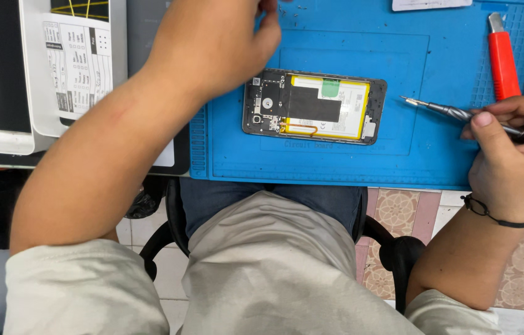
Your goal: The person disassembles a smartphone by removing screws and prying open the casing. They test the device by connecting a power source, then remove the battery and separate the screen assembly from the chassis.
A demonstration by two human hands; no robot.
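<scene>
An opened phone (pixel 315 106) lies flat on the blue work mat (pixel 361 161), its back cover off and its yellow-edged battery and circuit board showing. My right hand (pixel 510 149) grips a thin metal screwdriver (pixel 442 110) whose tip points left, a short way right of the phone. My left hand (pixel 215 43) reaches over the mat's upper left, above the phone, with its fingertips pinched together near tiny loose screws (pixel 296 9). Whether it holds one is hidden.
A red-handled utility knife (pixel 502 59) lies at the mat's upper right. White device boxes (pixel 57 68) with a printed label sit to the left. A white card (pixel 429 4) is at the top edge. My lap and a black chair (pixel 392 248) are below the table edge.
</scene>
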